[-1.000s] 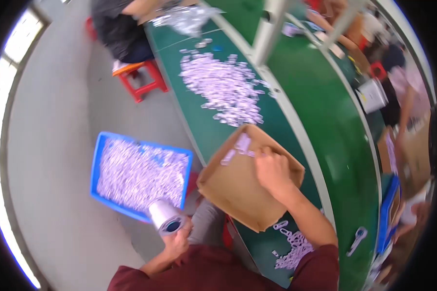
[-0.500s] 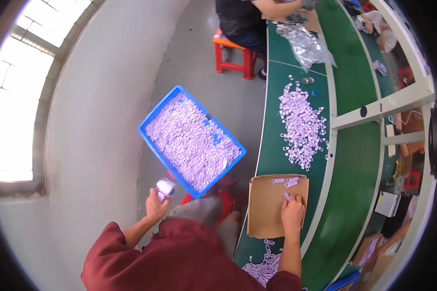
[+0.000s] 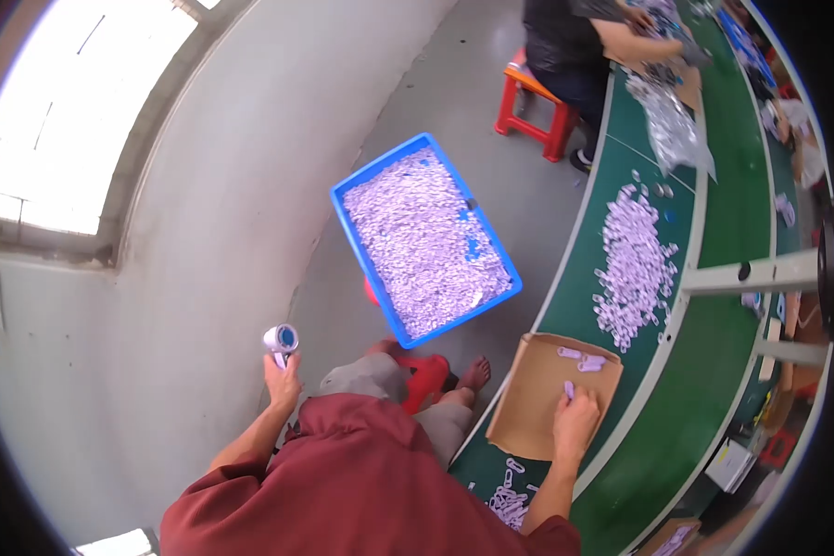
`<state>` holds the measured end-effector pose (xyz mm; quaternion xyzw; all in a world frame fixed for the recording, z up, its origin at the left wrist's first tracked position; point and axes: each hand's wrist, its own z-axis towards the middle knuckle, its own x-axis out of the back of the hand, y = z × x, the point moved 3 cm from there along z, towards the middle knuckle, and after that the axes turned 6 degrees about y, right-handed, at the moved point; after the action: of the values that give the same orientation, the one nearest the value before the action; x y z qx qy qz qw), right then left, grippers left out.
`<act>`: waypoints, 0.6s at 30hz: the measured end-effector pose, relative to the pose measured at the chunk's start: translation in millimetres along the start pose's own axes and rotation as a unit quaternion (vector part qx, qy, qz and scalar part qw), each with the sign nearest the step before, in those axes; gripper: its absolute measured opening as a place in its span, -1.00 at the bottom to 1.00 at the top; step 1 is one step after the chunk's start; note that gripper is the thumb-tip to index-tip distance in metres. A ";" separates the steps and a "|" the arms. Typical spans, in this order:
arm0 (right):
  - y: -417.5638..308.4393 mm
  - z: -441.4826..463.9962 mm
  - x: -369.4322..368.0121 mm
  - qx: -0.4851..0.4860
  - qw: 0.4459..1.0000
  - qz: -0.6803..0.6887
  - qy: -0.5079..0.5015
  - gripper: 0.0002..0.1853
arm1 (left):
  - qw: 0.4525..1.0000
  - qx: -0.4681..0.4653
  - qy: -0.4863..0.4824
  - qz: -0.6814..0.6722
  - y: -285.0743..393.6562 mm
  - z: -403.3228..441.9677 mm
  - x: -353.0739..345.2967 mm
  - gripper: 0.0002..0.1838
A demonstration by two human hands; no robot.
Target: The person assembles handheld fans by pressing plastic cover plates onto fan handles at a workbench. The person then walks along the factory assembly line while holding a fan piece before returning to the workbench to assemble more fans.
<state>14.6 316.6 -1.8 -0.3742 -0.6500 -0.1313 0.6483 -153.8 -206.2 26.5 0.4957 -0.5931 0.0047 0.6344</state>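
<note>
My left hand (image 3: 283,378) is closed round the short handle of a white-and-lilac fan-shaped device (image 3: 281,339), held up by the wall. Its round barrel head has a blue face turned upward; I cannot tell its exact kind. Over a shallow cardboard tray (image 3: 533,408) on the bench, my right hand (image 3: 576,419) pinches a small lilac plastic piece (image 3: 569,390). A few similar lilac pieces (image 3: 588,362) lie by the tray's far side. Just below the tray, a heap of lilac loop-shaped parts (image 3: 508,500) is partly hidden by my sleeve.
A blue crate (image 3: 347,218) full of small lilac parts stands left of the green bench (image 3: 574,278). More lilac parts (image 3: 632,264) are spread farther up the bench. A person (image 3: 574,51) sits on a red stool (image 3: 533,111) by a clear plastic bag (image 3: 665,120). Metal frame bars (image 3: 760,275) cross at right.
The view has swung, so the crate and bench appear farther right. My left hand has turned the device so its round blue face shows. My right hand still pinches the lilac piece in the tray.
</note>
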 end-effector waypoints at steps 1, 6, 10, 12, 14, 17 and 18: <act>-10.1 -0.8 10.0 -0.025 0.999 -0.020 -0.007 -0.84 | 0.996 -0.082 0.019 0.025 -5.7 12.1 1.0 -0.58; -38.7 -26.5 44.8 -0.053 0.992 -0.051 0.105 -0.84 | 0.999 0.004 0.027 -0.045 -39.7 56.2 19.0 -0.61; -180.9 -20.6 63.2 -0.018 0.995 -0.005 0.097 -0.80 | 0.995 0.069 0.059 -0.044 -113.7 112.9 55.5 -0.61; -268.5 -25.5 58.6 -0.002 0.999 0.027 0.048 -0.79 | 0.981 0.168 0.054 -0.077 -146.2 132.7 82.8 -0.61; -342.0 -31.1 34.2 0.051 0.995 0.089 0.018 -0.77 | 0.979 0.172 0.111 -0.015 -222.1 149.4 98.0 -0.58; -401.6 -45.2 -17.0 0.116 0.979 0.148 -0.080 -0.80 | 0.939 0.334 0.087 -0.007 -319.3 154.6 116.1 -0.54; -418.8 -52.3 -29.7 0.149 0.967 0.180 -0.099 -0.82 | 0.927 0.365 0.080 -0.025 -313.9 148.6 122.5 -0.56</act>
<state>-225.0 -14.2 108.4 -0.3954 -0.6449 0.1240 0.6421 -42.2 -531.4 -105.4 0.7060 -0.4845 0.2448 0.4548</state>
